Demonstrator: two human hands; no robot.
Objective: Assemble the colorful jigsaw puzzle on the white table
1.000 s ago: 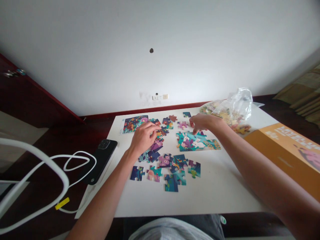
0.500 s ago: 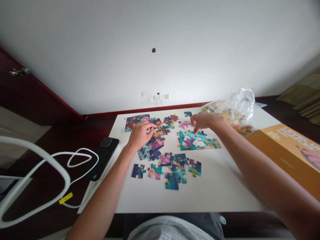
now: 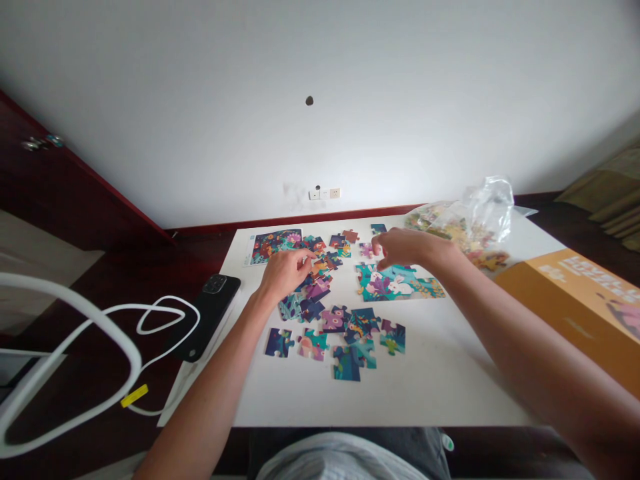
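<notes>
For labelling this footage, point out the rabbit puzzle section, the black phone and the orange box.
Rabbit puzzle section (image 3: 400, 287), head view: a white rabbit.
Black phone (image 3: 213, 317), head view: its back.
Orange box (image 3: 565, 320), head view: darker side.

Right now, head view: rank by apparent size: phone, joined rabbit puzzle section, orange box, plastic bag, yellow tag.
1. Orange box, cut off by the frame
2. Plastic bag
3. Phone and joined rabbit puzzle section: too alike to rank
4. Yellow tag
</notes>
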